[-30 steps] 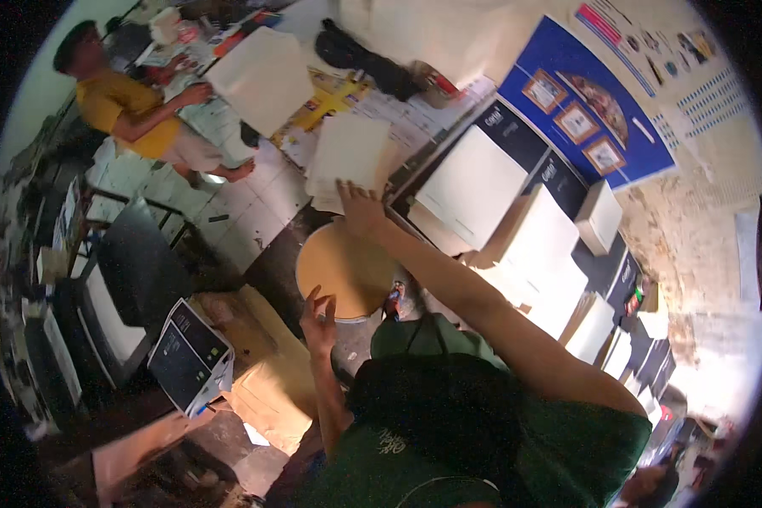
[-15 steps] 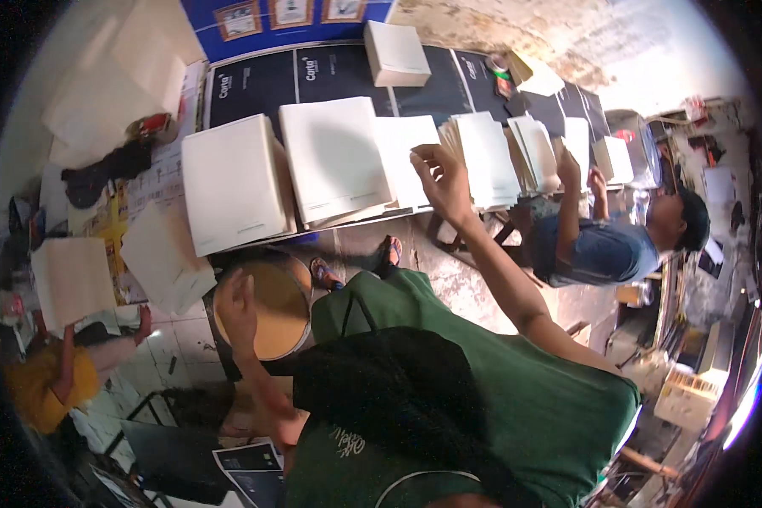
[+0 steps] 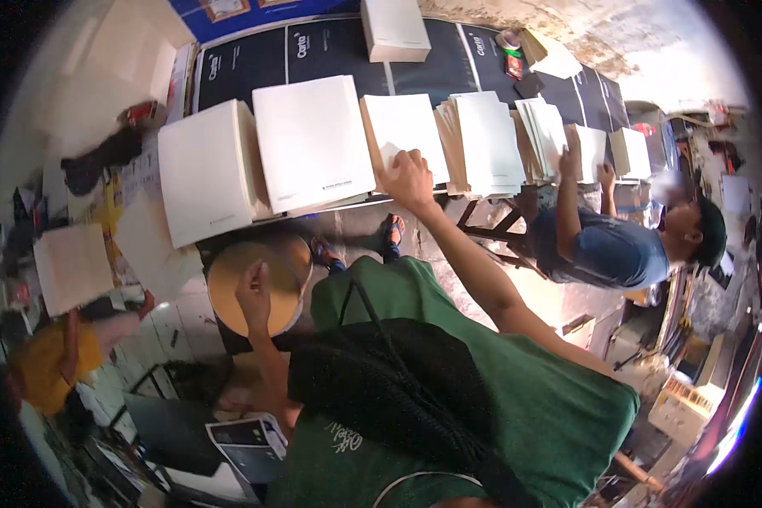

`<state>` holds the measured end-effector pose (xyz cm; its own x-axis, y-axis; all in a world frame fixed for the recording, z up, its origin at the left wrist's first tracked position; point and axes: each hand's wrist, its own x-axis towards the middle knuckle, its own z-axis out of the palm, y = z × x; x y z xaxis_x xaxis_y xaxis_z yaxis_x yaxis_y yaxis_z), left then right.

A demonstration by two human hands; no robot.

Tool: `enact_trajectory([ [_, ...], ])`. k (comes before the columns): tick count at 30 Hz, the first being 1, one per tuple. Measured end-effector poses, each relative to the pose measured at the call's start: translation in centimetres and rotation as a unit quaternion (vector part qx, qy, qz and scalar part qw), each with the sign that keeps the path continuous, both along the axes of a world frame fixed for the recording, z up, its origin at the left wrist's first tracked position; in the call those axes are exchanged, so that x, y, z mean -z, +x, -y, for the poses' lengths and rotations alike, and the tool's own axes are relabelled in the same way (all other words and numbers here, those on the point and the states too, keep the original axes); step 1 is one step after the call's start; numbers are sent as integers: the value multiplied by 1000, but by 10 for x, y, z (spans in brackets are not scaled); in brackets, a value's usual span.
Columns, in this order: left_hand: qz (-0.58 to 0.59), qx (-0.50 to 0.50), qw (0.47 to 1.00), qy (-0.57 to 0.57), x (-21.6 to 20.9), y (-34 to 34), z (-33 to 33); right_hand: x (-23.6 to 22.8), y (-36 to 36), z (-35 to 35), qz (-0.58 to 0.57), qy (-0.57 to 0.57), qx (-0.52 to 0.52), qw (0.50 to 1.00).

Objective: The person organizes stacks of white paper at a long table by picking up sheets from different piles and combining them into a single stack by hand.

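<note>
My right hand reaches to the near edge of a stack of white printed sheets, the third from the left in a row on the table. Its fingers are curled in against the paper; how many sheets they grip is hidden. To the left stand two larger paper stacks, one beside it and another at the row's left end. My left hand hovers over a round tan-topped stool, apart from the table. Its fingers are bunched together and nothing shows in them.
Rightward along the dark-covered table stand further stacks, one fanned. A paper block lies at the back. A co-worker in a blue shirt handles stacks on the right. A person in yellow is at left, near a pale stack.
My right hand has come down from above the stacks to the third stack's near edge. My left hand has shifted slightly right, its fingers drawn together. The view has shifted a little.
</note>
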<state>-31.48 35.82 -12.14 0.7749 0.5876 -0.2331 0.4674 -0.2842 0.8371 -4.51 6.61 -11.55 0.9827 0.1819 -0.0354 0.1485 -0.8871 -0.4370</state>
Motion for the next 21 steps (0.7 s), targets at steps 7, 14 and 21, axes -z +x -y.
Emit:
enact_trajectory([
  [7, -55, -144, 985, -84, 112, -91, 18, -18, 31, 41, -235, 178, 8, 955],
  [14, -95, -199, 890, -400, 203, -168, 36, -12, 32, 54, -168, 173, -28, 970],
  [21, -180, -103, 919, -337, 235, -185, 65, -8, 34, 52, -174, 160, -43, 971],
])
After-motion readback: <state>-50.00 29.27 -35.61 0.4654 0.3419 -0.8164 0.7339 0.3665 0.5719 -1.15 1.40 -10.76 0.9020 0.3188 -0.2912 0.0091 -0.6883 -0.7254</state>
